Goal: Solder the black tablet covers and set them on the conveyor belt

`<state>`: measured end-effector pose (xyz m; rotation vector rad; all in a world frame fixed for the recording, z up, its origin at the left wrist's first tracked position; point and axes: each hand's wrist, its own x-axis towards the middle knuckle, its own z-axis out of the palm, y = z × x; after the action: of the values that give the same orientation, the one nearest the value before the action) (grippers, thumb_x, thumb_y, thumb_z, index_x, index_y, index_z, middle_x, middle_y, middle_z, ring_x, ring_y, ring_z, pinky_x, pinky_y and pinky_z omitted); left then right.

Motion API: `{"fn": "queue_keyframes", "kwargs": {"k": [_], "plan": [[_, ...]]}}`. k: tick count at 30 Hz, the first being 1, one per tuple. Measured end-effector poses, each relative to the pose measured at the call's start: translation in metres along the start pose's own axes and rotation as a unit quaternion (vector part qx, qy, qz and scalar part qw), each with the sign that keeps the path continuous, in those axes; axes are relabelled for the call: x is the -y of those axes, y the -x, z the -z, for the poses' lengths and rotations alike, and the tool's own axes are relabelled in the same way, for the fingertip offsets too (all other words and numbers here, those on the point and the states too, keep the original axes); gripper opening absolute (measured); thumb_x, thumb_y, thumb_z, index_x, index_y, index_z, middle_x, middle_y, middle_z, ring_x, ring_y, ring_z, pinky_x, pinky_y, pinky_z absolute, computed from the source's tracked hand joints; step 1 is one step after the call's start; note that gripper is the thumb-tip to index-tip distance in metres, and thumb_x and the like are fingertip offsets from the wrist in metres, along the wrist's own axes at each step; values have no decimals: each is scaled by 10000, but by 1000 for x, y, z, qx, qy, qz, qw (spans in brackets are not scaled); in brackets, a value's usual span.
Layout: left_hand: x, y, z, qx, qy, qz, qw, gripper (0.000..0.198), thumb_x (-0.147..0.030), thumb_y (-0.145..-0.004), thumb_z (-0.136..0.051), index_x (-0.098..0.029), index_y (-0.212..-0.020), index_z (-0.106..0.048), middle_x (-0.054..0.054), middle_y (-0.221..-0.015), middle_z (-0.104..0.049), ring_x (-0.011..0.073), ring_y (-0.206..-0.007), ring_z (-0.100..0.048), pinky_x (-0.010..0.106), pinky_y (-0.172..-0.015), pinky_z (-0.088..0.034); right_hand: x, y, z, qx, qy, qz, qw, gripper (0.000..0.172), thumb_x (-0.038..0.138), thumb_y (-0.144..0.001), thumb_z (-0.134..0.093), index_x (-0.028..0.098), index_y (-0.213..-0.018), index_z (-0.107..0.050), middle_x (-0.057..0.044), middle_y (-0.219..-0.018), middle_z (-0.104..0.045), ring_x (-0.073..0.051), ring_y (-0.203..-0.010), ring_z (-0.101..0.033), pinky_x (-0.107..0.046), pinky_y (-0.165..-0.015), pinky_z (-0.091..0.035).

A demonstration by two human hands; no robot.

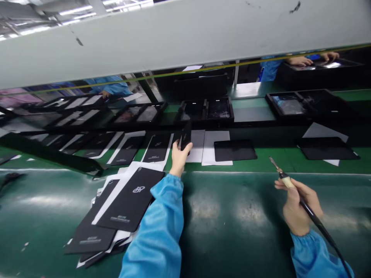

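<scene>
My left hand reaches forward to the row at the back of the bench and grips a black tablet back cover by its near end, tilted up on edge. Its far side is hidden. In my right hand is a soldering iron, its tip pointing up and to the left, away from any part. White paper sheets lie just right of the held cover. Left of my left forearm is a loose pile of black covers with logos, interleaved with white paper.
Black covers on paper line the green strip. Two dark panels lie to the right. Behind are black trays holding screens. A green post slants at left; a white beam crosses overhead. Co-workers' hands show beyond.
</scene>
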<state>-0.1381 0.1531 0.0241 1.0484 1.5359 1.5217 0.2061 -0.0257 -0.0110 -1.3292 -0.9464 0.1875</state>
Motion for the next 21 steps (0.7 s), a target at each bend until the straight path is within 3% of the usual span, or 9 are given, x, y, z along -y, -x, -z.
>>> {"fn": "queue_keyframes", "kwargs": {"k": [2, 4, 6, 9, 12, 17, 21], "plan": [[-4, 29, 11, 12, 184, 28, 983, 575, -423, -731, -779, -190, -1233, -621, 133, -1416, -589, 329, -1397, -450, 432, -1154, -362, -1, 4, -1, 37, -16, -9, 999, 347, 412, -939, -647, 117, -1119, -676, -108, -911, -762, -250, -725, -758, -439, -701, -631], [-4, 66, 21, 71, 328, 84, 938, 434, -433, -794, -706, -200, -1159, -675, 98, -1310, -677, 296, -1313, -548, 414, -1108, -431, -3, 10, -5, 76, -34, -7, 997, 321, 382, -971, -608, 139, -1174, -663, -90, -907, -766, -231, -710, -757, -426, -697, -639], [1, 103, 26, 133, 386, 163, 898, 395, -314, -769, -723, -221, -1152, -691, 69, -1220, -729, 272, -1194, -640, 391, -1055, -482, -5, 16, -12, 117, -44, -6, 992, 289, 360, -997, -563, 166, -1188, -659, -76, -910, -768, -215, -717, -757, -410, -706, -647], [12, 146, 20, 174, 363, 282, 871, 471, -183, -718, -751, -233, -1182, -683, 56, -1176, -753, 254, -1055, -708, 370, -984, -528, -4, 23, -22, 204, -34, -13, 978, 245, 345, -999, -550, 196, -1152, -670, -109, -1137, -740, -247, -1012, -742, -426, -852, -643], [21, 174, 4, 167, 317, 319, 877, 505, -163, -693, -797, -203, -1179, -667, 75, -1142, -761, 246, -984, -726, 350, -903, -560, 3, 30, -28, 264, -9, -7, 964, 224, 330, -971, -595, 208, -1148, -654, -130, -1295, -675, -273, -1246, -635, -423, -959, -609], [25, 211, -18, 113, 319, 267, 902, 588, -122, -604, -858, -240, -1138, -644, 26, -1090, -761, 196, -975, -710, 310, -906, -539, 15, 52, -28, 300, -5, -18, 954, 208, 306, -932, -654, 212, -1110, -601, -148, -1306, -666, -264, -1184, -675, -380, -897, -633], [24, 221, -17, 140, 337, 285, 887, 555, -141, -591, -872, -230, -1097, -663, 39, -1091, -757, 215, -1018, -697, 340, -950, -518, 10, 57, -28, 275, 12, 29, 961, 115, 261, -932, -641, 218, -1035, -613, -123, -1230, -711, -247, -1130, -704, -416, -1002, -577]]}}
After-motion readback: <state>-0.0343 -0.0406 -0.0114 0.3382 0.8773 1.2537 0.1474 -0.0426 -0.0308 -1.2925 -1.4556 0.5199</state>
